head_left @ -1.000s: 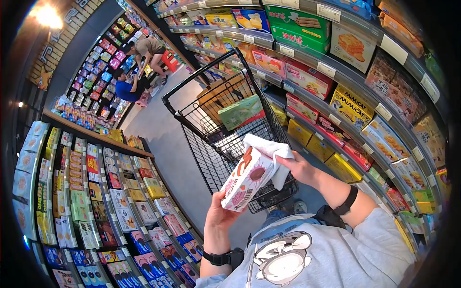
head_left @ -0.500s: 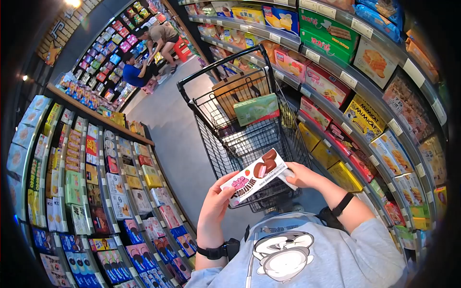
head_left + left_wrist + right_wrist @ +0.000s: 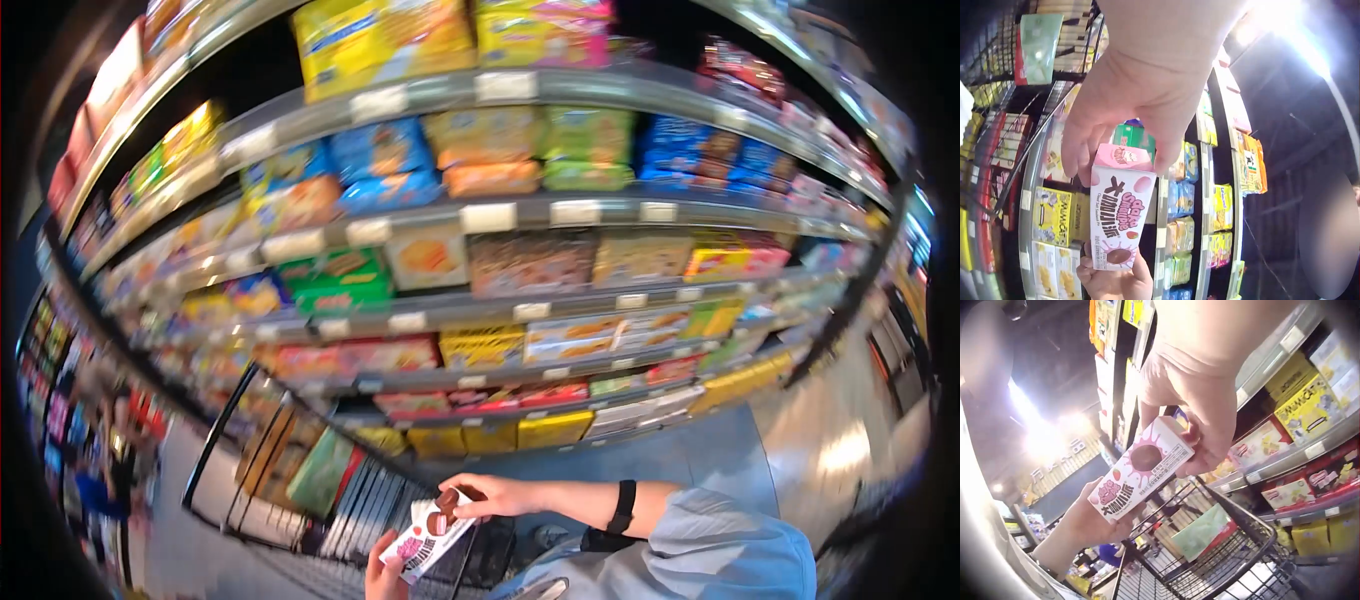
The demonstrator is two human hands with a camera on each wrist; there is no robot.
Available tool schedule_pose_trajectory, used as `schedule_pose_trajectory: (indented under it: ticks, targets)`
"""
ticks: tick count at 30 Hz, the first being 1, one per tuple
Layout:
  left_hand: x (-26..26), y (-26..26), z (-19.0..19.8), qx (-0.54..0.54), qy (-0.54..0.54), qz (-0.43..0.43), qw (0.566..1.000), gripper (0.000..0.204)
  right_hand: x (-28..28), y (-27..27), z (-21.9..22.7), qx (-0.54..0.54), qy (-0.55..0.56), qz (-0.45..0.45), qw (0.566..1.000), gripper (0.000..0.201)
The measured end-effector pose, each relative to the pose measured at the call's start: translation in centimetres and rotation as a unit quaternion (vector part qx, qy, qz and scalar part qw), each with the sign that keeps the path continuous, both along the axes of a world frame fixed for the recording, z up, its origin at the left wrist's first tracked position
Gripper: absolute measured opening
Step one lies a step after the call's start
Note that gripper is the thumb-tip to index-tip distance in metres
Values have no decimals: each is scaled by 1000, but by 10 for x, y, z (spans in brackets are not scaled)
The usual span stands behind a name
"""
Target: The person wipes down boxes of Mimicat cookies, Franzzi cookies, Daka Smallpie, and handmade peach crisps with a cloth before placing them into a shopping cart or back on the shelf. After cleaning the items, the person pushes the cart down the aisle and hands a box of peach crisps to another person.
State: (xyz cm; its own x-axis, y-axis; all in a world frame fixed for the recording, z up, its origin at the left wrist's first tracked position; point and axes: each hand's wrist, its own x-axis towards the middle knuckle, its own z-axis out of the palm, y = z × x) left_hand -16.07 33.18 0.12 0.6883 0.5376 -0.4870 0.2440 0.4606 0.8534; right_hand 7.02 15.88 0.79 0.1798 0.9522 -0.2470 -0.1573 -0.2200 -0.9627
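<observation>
Both hands hold a white and pink box of chocolate pies point(image 3: 432, 538) above the shopping cart point(image 3: 222, 440). At its lower left end, my left hand point(image 3: 385, 574) grips it; in the left wrist view the thumb and fingers point(image 3: 1079, 140) of this hand straddle its pink end. The other end, printed with brown pies, is in my right hand point(image 3: 488, 495), whose fingers curl round it in the right wrist view. A green box point(image 3: 1205, 532) lies in the cart's upper section, beside a brown carton point(image 3: 268, 450).
Tall shelves point(image 3: 500, 215) of packaged biscuits and snacks curve across the front. Grey floor point(image 3: 700, 450) runs along their base. Blurred people point(image 3: 105, 490) are at the far left, and there is another shelf of goods behind them.
My view has swung right to face the shelves, so the cart now lies at lower left. Both hands keep hold of the box; the white cloth by the right hand has mostly gone from sight.
</observation>
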Motion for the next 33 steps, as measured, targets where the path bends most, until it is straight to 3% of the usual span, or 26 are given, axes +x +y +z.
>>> schedule_pose_trajectory:
  ticks: [2, 3, 4, 6, 8, 11, 14, 15, 17, 21, 26, 31, 33]
  targets:
    - [26, -3, -8, -44, -84, -37, 995, 49, 8, -25, 3, -22, 2, -91, 996, 56]
    - [36, -2, -10, -41, -52, -65, 996, 58, 10, -38, 5, -29, 19, -134, 990, 54]
    - [44, -8, -13, -55, -119, -69, 989, 52, 10, -50, 5, -36, 39, -174, 983, 53]
    - [66, -24, 16, -58, -131, -136, 980, 45, 12, -74, 5, -29, 52, -227, 972, 51]
    - [81, -36, 18, -72, -149, -146, 975, 37, 16, -97, 2, -66, 85, -280, 954, 50]
    - [99, -54, 33, -23, -117, -210, 970, 37, 19, -122, 8, -64, 73, -305, 947, 54]
    - [110, -66, 20, 2, -126, -242, 962, 38, 26, -141, 4, -53, 63, -316, 945, 57]
    - [109, -80, 39, 9, -124, -228, 966, 39, 28, -147, 0, -49, 58, -312, 947, 57]
    - [116, -92, 34, 21, -115, -222, 968, 38, 37, -157, -6, -66, 74, -298, 949, 51]
    - [132, -132, 29, 34, -121, -203, 971, 39, 54, -197, 3, -48, 59, -283, 956, 60]
    - [178, -228, 45, 33, -138, -210, 967, 42, 97, -294, 7, -27, 7, -260, 965, 58]
    - [256, -327, 30, 24, -200, -318, 927, 48, 140, -421, -22, 23, -71, -347, 935, 61]
    - [286, -369, 30, 48, -180, -345, 920, 50, 138, -470, 3, -3, -56, -385, 921, 61]
